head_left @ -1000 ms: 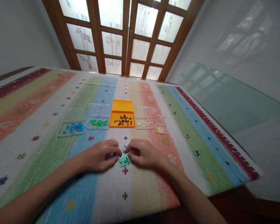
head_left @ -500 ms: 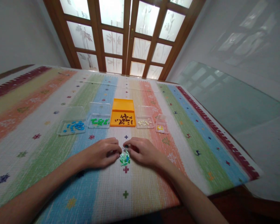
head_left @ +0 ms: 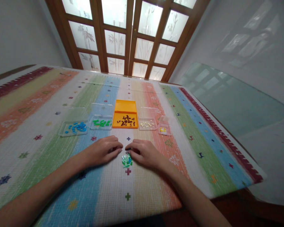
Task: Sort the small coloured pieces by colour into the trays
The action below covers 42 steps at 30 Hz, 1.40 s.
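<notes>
A small pile of green, pale-green and blue brick-like pieces (head_left: 126,161) lies on the tablecloth between my hands. My right hand (head_left: 144,152) is closed at the pile's far right side, pinching a small dark piece (head_left: 128,149) between thumb and fingers. To the left, my left hand (head_left: 105,149) has thumb and fingertips drawn together just short of the right fingertips. Whatever sits in that left pinch is too small to make out. A few tiny greyish bits lie at the pile's far end.
Beyond my hands stands a row of lidded boxes, all with lids raised: a clear box of blue pieces (head_left: 61,132), one of green pieces (head_left: 92,126), an orange box of dark brown pieces (head_left: 125,106), one of cream pieces (head_left: 147,128) and a smaller one of yellow pieces (head_left: 168,131).
My left hand has shifted slightly up and away from the pile, uncovering its left side. The dark piece at my right fingertips shows more plainly.
</notes>
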Each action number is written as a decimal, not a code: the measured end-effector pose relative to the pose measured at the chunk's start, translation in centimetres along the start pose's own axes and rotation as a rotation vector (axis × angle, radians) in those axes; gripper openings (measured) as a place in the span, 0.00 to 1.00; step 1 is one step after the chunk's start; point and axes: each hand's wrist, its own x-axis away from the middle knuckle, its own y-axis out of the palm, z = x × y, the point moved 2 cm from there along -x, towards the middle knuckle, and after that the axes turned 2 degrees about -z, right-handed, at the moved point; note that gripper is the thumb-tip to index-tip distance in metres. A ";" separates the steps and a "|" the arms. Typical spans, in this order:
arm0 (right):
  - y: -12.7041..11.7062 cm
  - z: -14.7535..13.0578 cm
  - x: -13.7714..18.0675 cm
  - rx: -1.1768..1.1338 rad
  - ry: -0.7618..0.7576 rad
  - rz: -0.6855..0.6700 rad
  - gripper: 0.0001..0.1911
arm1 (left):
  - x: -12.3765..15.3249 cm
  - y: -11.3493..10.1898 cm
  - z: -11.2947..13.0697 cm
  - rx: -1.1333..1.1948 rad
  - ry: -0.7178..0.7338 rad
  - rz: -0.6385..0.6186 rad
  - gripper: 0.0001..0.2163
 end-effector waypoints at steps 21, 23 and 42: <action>-0.1 -0.1 0.0 -0.027 0.013 0.010 0.07 | -0.1 0.2 0.0 0.048 -0.029 0.025 0.09; -0.1 -0.1 0.0 -0.035 0.013 0.014 0.07 | -0.1 0.1 0.0 0.049 -0.034 0.027 0.08; 0.1 0.3 -0.1 -0.065 0.071 0.038 0.03 | -0.6 1.6 1.1 0.083 0.000 0.194 0.08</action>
